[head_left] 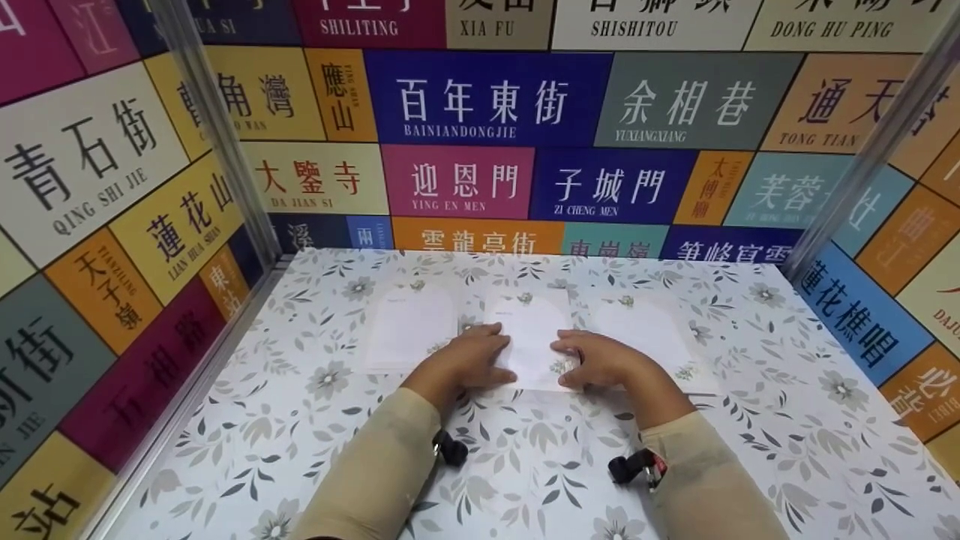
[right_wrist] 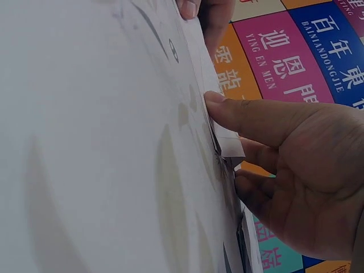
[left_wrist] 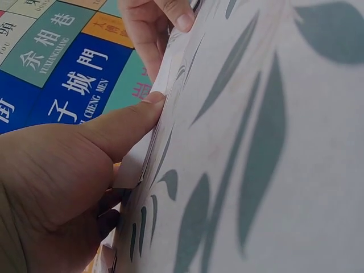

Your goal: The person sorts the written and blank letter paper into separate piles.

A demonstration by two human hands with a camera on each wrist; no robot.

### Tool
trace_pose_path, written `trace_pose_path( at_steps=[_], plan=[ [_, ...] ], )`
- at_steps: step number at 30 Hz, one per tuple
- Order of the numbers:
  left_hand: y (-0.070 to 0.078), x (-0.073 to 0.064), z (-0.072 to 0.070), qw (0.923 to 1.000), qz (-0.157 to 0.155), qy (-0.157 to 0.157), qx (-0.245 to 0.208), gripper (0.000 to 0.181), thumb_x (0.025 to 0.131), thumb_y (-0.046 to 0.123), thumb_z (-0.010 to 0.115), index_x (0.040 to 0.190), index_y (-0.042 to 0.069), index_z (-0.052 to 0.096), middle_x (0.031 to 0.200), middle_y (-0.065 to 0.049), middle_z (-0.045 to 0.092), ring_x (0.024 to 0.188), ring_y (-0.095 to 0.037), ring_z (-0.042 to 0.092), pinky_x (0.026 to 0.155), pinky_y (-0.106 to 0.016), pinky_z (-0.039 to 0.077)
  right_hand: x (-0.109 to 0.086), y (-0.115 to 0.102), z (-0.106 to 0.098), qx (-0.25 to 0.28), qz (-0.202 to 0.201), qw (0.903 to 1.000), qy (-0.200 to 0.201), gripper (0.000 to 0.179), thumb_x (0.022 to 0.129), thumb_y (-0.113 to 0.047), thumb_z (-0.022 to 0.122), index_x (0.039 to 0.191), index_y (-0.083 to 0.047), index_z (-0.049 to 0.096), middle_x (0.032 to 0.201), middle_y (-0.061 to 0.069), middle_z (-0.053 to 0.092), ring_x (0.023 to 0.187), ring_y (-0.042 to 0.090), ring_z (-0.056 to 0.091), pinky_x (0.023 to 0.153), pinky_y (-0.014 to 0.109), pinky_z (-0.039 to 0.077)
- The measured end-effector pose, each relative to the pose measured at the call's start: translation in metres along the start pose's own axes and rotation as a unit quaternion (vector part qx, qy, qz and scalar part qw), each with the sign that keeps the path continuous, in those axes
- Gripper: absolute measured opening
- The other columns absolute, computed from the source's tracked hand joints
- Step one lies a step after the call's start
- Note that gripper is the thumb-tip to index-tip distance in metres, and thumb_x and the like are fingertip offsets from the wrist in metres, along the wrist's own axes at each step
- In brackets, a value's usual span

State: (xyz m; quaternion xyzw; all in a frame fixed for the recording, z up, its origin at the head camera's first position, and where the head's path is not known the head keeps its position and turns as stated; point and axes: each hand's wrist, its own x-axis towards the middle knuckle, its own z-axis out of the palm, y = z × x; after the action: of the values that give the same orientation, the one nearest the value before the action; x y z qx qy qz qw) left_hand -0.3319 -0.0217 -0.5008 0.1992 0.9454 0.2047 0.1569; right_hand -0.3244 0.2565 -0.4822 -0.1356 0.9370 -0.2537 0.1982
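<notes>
Both hands are at the middle sheet of printed paper point(head_left: 534, 330), a pale page with a small floral motif at the top. My left hand point(head_left: 469, 358) holds its left side, with the thumb near the lower left corner. On the other side, my right hand point(head_left: 600, 360) grips the lower right part, its thumb close to the near edge. In the left wrist view the left thumb point(left_wrist: 128, 128) lies along the paper's edge, the other fingers partly hidden behind. The right wrist view has the right thumb point(right_wrist: 250, 116) on the paper, with bent fingers beside the corner.
A similar sheet point(head_left: 409, 322) lies to the left and another sheet point(head_left: 645, 330) to the right, both flat on the floral-patterned tabletop point(head_left: 322, 442). Panels with colourful street-name signs point(head_left: 487, 97) enclose the back and sides. Metal posts point(head_left: 225, 135) stand at the corners.
</notes>
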Motion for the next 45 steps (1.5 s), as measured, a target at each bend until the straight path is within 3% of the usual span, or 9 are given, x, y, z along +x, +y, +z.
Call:
trace_pose_path(
  at_steps=[9, 15, 18, 23, 28, 33, 38, 41, 45],
  plan=[
    [-0.001, 0.002, -0.001, 0.998, 0.016, 0.033, 0.052, 0.064, 0.099, 0.052, 0.073, 0.155, 0.025, 0.058, 0.174, 0.001, 0.039, 0.163, -0.035, 0.032, 0.134, -0.053, 0.028, 0.002, -0.001, 0.002, 0.017, -0.008, 0.9995, 0.025, 0.054, 0.096, -0.023, 0.08, 0.147, -0.012, 0.066, 0.171, 0.013, 0.041, 0.162, 0.04, 0.031, 0.134, 0.057, 0.026],
    [-0.005, 0.002, -0.001, 0.9973, 0.03, 0.047, 0.046, 0.06, 0.1, 0.048, 0.072, 0.153, 0.024, 0.06, 0.172, 0.0, 0.043, 0.157, -0.035, 0.039, 0.129, -0.054, 0.033, 0.002, 0.0, 0.004, 0.017, -0.016, 0.9976, 0.065, 0.04, 0.093, -0.019, 0.082, 0.132, -0.01, 0.076, 0.147, 0.017, 0.054, 0.13, 0.034, 0.057, 0.117, 0.051, 0.047],
    [-0.006, 0.002, 0.0, 0.9959, 0.052, 0.056, 0.048, 0.059, 0.1, 0.045, 0.072, 0.152, 0.018, 0.061, 0.17, -0.006, 0.046, 0.154, -0.037, 0.043, 0.128, -0.053, 0.034, 0.002, 0.001, 0.004, 0.005, -0.019, 0.9967, 0.079, 0.038, 0.091, -0.021, 0.083, 0.128, -0.012, 0.079, 0.135, 0.016, 0.056, 0.114, 0.027, 0.059, 0.105, 0.045, 0.051],
    [-0.006, 0.002, -0.001, 0.9952, 0.06, 0.062, 0.045, 0.058, 0.099, 0.044, 0.073, 0.149, 0.015, 0.063, 0.169, -0.009, 0.048, 0.154, -0.038, 0.044, 0.129, -0.052, 0.034, 0.004, 0.002, 0.001, 0.005, -0.002, 0.9969, 0.079, 0.039, 0.091, -0.024, 0.084, 0.128, -0.016, 0.079, 0.121, 0.012, 0.061, 0.098, 0.022, 0.06, 0.089, 0.037, 0.052],
    [-0.003, 0.002, -0.002, 0.9969, 0.042, 0.052, 0.042, 0.059, 0.099, 0.045, 0.074, 0.15, 0.018, 0.063, 0.17, -0.006, 0.047, 0.156, -0.034, 0.042, 0.131, -0.05, 0.032, 0.005, 0.004, -0.002, 0.007, -0.002, 0.9978, 0.066, 0.042, 0.093, -0.026, 0.084, 0.132, -0.013, 0.077, 0.115, 0.011, 0.069, 0.096, 0.021, 0.062, 0.092, 0.041, 0.055],
    [-0.002, 0.003, -0.001, 0.9982, 0.019, 0.053, 0.021, 0.06, 0.098, 0.049, 0.074, 0.15, 0.02, 0.063, 0.17, -0.003, 0.046, 0.16, -0.035, 0.037, 0.135, -0.051, 0.026, 0.002, 0.003, -0.005, 0.016, 0.001, 0.9962, 0.086, 0.045, 0.092, -0.03, 0.085, 0.13, -0.008, 0.076, 0.108, 0.01, 0.071, 0.093, 0.021, 0.061, 0.091, 0.042, 0.054],
    [-0.002, 0.004, 0.0, 0.9971, -0.012, 0.068, -0.033, 0.057, 0.099, 0.047, 0.072, 0.149, 0.021, 0.064, 0.168, -0.003, 0.05, 0.162, -0.034, 0.036, 0.136, -0.05, 0.023, 0.0, -0.001, -0.006, 0.019, 0.039, 0.9917, 0.121, 0.05, 0.096, -0.04, 0.077, 0.133, -0.006, 0.074, 0.126, 0.017, 0.073, 0.113, 0.032, 0.067, 0.104, 0.052, 0.055],
    [-0.001, 0.006, 0.0, 0.9923, -0.039, 0.082, -0.084, 0.055, 0.101, 0.042, 0.072, 0.149, 0.019, 0.064, 0.168, -0.006, 0.049, 0.161, -0.032, 0.038, 0.136, -0.049, 0.026, 0.001, -0.004, -0.006, 0.041, 0.067, 0.9871, 0.14, 0.052, 0.1, -0.039, 0.071, 0.138, -0.004, 0.07, 0.136, 0.021, 0.07, 0.123, 0.036, 0.066, 0.108, 0.055, 0.054],
    [0.001, 0.008, -0.002, 0.9794, -0.069, 0.117, -0.15, 0.055, 0.101, 0.032, 0.072, 0.152, 0.014, 0.061, 0.167, -0.011, 0.05, 0.159, -0.032, 0.042, 0.134, -0.048, 0.031, 0.002, -0.009, -0.007, 0.105, 0.108, 0.9781, 0.144, 0.055, 0.101, -0.032, 0.069, 0.146, 0.0, 0.062, 0.135, 0.023, 0.07, 0.113, 0.03, 0.072, 0.103, 0.046, 0.058]
  ],
)
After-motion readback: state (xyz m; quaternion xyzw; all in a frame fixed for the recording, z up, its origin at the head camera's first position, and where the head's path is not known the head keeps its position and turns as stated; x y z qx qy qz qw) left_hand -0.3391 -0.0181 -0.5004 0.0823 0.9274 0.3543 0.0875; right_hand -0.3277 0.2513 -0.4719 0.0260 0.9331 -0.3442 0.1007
